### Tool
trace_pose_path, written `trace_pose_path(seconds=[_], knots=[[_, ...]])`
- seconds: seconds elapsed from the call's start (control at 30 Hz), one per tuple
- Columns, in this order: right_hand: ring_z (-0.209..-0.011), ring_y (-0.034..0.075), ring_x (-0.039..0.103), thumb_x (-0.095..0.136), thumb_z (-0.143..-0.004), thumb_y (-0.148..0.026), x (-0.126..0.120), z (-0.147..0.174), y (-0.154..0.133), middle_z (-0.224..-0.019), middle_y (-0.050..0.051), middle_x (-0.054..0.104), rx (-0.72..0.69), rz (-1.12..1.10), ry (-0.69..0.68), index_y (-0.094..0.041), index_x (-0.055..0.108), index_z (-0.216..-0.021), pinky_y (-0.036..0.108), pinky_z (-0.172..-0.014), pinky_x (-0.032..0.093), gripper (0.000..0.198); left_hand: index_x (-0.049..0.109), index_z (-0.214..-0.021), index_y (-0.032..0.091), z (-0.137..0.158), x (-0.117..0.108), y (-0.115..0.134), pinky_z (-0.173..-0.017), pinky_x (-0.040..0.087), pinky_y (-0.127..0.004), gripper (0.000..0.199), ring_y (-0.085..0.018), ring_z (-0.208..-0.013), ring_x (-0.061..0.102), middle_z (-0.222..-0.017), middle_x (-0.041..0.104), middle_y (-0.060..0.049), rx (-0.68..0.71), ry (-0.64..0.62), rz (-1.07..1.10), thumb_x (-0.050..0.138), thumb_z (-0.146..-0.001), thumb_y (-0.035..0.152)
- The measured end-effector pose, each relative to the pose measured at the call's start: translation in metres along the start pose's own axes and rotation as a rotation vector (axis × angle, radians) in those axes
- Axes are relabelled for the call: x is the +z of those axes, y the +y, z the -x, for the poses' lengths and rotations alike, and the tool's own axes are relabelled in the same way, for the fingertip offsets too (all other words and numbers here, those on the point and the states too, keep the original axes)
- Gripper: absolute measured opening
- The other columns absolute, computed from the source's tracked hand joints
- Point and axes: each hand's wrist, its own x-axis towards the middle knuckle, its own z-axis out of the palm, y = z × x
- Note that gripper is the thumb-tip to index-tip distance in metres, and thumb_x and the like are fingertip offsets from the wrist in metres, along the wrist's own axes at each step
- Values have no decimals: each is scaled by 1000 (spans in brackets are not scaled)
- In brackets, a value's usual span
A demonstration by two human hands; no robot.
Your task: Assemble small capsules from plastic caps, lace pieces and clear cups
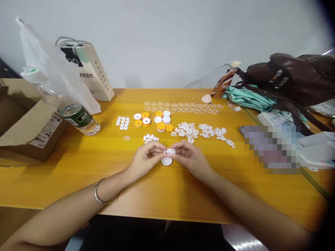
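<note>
Between my two hands is a small white perforated plastic piece (pixel 170 151), pinched at both ends. My left hand (pixel 146 157) grips its left end, thumb against fingers; my right hand (pixel 190 157) does the same on the right. Just below it, partly covered by my fingertips, lies a round white plastic disc (pixel 166 161). A heap of similar white cut-out pieces (pixel 187 130) spreads to the right beyond my right hand. Small white round caps (pixel 150 138) sit just past my left hand. Farther back are white and orange round discs (pixel 160 125).
Clear plastic cups (pixel 183 107) form a row at the back. More white caps (pixel 123 122) and tiny rings (pixel 126 138) lie left. A water bottle (pixel 78 116), cardboard box (pixel 31 139) and paper bag (pixel 96 76) stand left; a brown bottle (pixel 224 82), backpack (pixel 290 75) and blurred-out device (pixel 272 150) are right.
</note>
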Motion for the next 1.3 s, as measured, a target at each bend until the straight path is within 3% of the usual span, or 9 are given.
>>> trace_pose_path(seconds=[0.27,0.5,0.63,0.8,1.0,1.07,1.2,1.3], knots=[[-66,9,60,76,-59,-18,-3,-2,8,-71,-3,65,26,-93,-24,-19,58,-69,25,-68,48,20,59,-84,13,3,2,0,-72,53,-23,14,-12,-74,65,-79,67,-4,37,8,13,66,-73,19],[-67,8,58,75,-60,-16,-3,-1,8,-71,-4,62,-49,-117,-52,-19,58,-66,23,-67,48,19,59,-87,14,5,1,1,-76,53,-24,13,-12,-78,65,-82,68,-4,81,-27,-41,64,-76,20],[-69,9,56,72,-64,-16,-5,-2,9,-71,-3,57,-195,19,-44,-20,56,-64,25,-67,46,17,60,-89,14,3,0,3,-78,53,-25,16,-13,-80,65,-86,67,-5,48,-29,-85,64,-75,22],[-74,12,55,65,-72,-17,-7,-1,12,-75,-1,54,-403,270,-27,-20,54,-64,29,-71,45,14,63,-85,14,1,-1,6,-69,52,-22,13,-11,-71,64,-80,68,-4,27,-53,-169,62,-77,24],[-85,15,57,56,-79,-15,-15,-2,2,-89,3,56,-542,505,-114,-22,61,-77,33,-79,45,9,63,-82,14,0,-2,6,-69,51,-22,11,-11,-70,63,-78,67,-4,67,-35,-187,62,-77,23],[-90,16,57,53,-81,-15,-27,-8,-2,-93,4,59,-566,578,-41,-24,61,-83,35,-84,44,12,62,-83,14,-1,-4,4,-72,51,-23,11,-12,-72,63,-80,67,-4,90,8,-179,62,-76,24],[-77,17,56,51,-80,-16,-61,-23,-7,-83,4,60,-504,743,384,-21,61,-81,32,-71,45,11,62,-84,14,-4,-9,-2,-73,51,-24,12,-12,-74,62,-83,66,-5,120,65,-191,62,-77,24],[-71,17,54,55,-77,-20,-76,-29,-8,-77,4,59,-396,947,333,-19,61,-79,31,-66,44,7,62,-85,15,-4,-8,-1,-73,51,-24,12,-12,-74,62,-82,67,-4,118,57,-203,62,-77,23]])
